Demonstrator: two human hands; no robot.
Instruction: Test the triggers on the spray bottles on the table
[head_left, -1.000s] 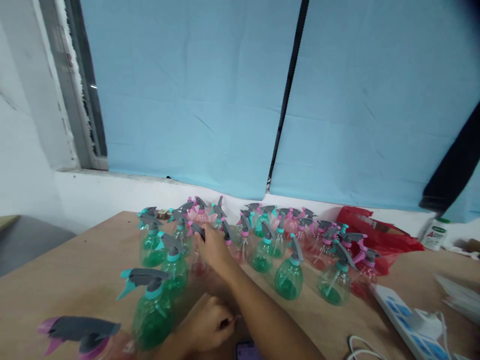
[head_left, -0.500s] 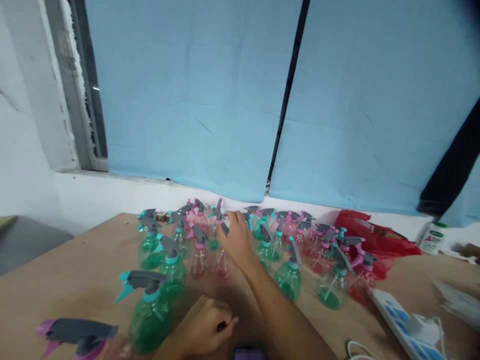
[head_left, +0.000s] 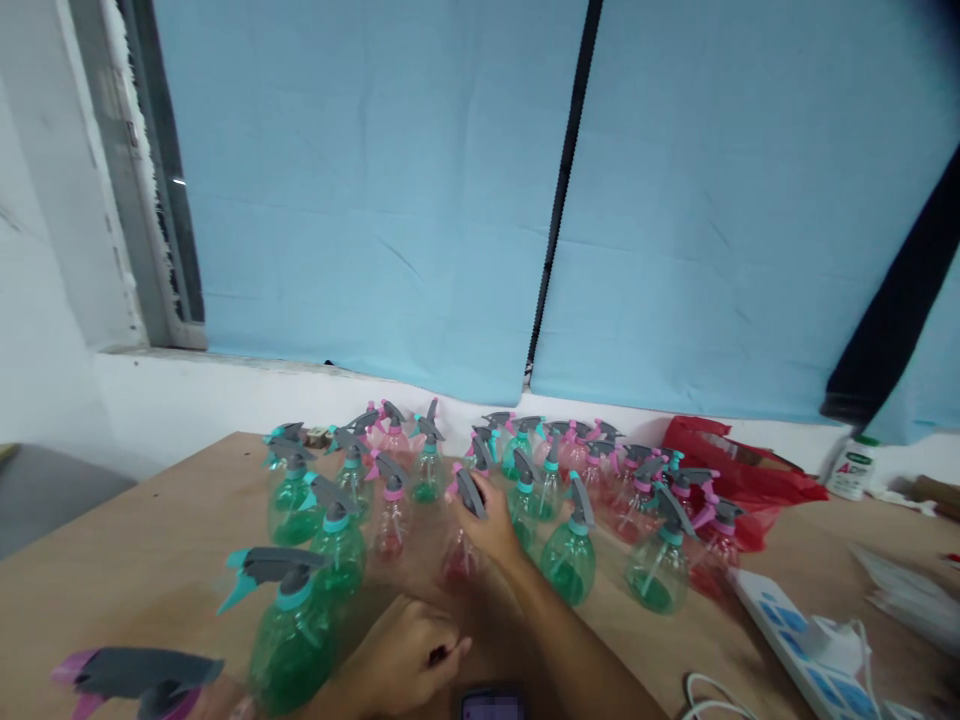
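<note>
My right hand (head_left: 491, 520) is closed on the grey trigger head of a pink spray bottle (head_left: 459, 558). Its clear, reddish body hangs or stands upright below my fingers; I cannot tell whether the base touches the table. Low in front, my left hand (head_left: 416, 648) is curled into a loose fist, with a dark gap at the fingers and no object visible in it. Left of it stands a green spray bottle (head_left: 292, 640) with a turquoise collar. Another pink spray bottle (head_left: 390, 525) is left of the held one, and a green spray bottle (head_left: 568, 560) is right of my forearm.
Several more pink and green spray bottles crowd the wooden table (head_left: 187, 530) towards the wall. At right lie a red plastic bag (head_left: 739, 480), a white power strip (head_left: 795, 640) with a plug, and a white bottle (head_left: 853, 470). A phone (head_left: 491, 706) lies at the front edge.
My right hand has come nearer and lower, bringing the pink spray bottle with it and uncovering bottles behind. My left hand keeps its curled shape. The view has shifted slightly.
</note>
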